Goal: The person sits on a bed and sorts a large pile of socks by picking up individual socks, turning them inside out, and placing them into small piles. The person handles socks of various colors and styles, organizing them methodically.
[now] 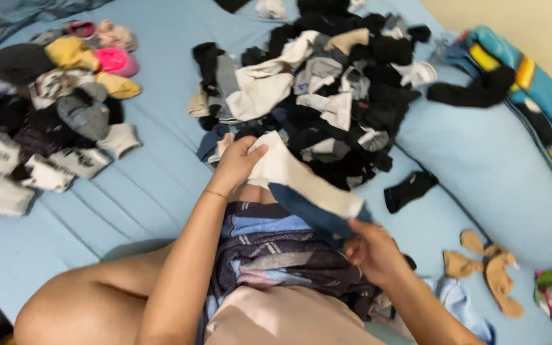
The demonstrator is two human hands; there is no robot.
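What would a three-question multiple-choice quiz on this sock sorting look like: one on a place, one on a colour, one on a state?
1. Where is the folded sock group?
A. left of the loose sock pile
B. on the pillow
C. on the lap

2. What colour is the bed sheet?
A. white
B. light blue
C. green

3. How is the white and blue sock held?
A. by no hand
B. by one hand
C. between the left hand and right hand

Answers: 1 A, the bundles lie at the far left; 2 B, the bare sheet is pale blue; 3 C, each hand grips an end.
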